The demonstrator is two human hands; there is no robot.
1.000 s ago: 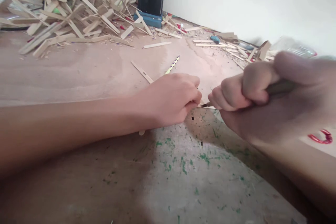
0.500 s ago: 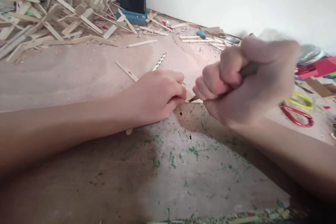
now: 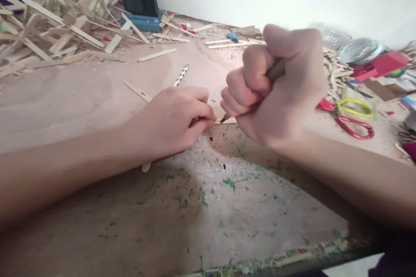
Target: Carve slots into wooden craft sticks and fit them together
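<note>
The thin stick (image 3: 229, 120) lies flat mid-worktop (image 3: 97, 104) and seems light and easy to split; the left hand (image 3: 172, 119) has a closed grip on it beside the tool (image 3: 276, 70), which the right hand (image 3: 276, 91) holds in a fist.

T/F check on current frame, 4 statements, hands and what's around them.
1. The right hand grips a tool in a closed fist, tip down on a wooden stick. True.
2. The left hand is lifted clear of the board. False: it holds the stick down on the board.
3. The scissors lie beside the pile of sticks. False: they lie on the right, the pile is far left.
4. The scissors have one red and one yellow handle. True.
</note>
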